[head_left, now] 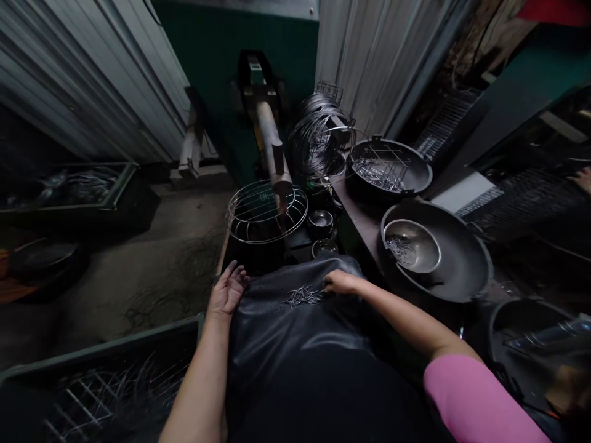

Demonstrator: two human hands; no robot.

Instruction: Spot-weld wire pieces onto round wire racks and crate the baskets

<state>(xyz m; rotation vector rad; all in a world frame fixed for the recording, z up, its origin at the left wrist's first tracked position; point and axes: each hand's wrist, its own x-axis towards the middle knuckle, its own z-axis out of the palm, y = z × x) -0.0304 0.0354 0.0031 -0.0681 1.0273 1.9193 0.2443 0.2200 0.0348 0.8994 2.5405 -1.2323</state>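
A small pile of short bent wire pieces (303, 296) lies on the black apron (295, 335) across my lap. At the pile's right edge, my right hand (340, 282) has its fingers pinched together; anything between them is too small to make out. My left hand (228, 289) rests at the apron's left edge, palm turned up, fingers loosely bent and apart, with nothing in it. Just beyond the apron, a round wire basket frame (248, 239) sits under the arm of a green machine (272, 138).
To the right, a metal bowl (427, 249) with wire bits sits in a large black pan (466, 271). Behind it another pan (422, 172) holds wire pieces. A wire coil (318, 138) stands beside the machine. Bins with wire parts are at left, one with a green rim (138, 341).
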